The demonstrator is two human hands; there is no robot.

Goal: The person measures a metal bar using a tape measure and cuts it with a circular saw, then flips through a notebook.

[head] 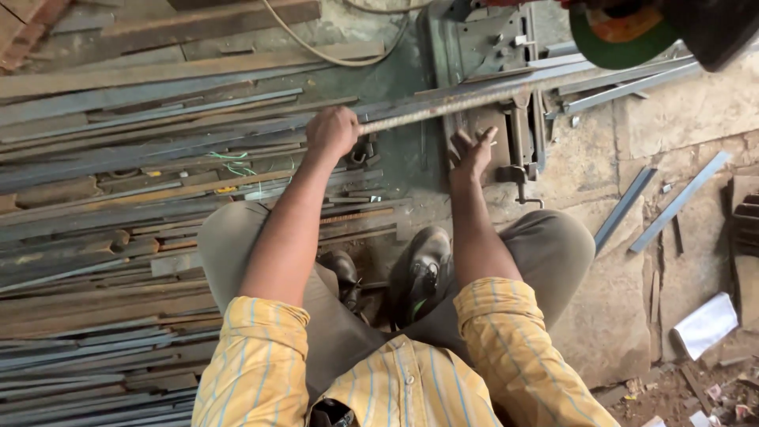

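Head view:
Left hand (332,131): gripping the long steel bar (474,99), fist wrapped tight.
Right hand (472,150): fingers spreading wide, resting by the vise (506,119).
Steel bar: lying across the vise under the green cutting disc (621,35).
Floor: white paper scrap (706,324) lying at right.

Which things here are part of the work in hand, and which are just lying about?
In use: ribbed steel rod, left hand gripping it, right hand by the machine vise, green cutting disc.
Lying about: stacked steel strips, loose angle pieces, white paper, cable.
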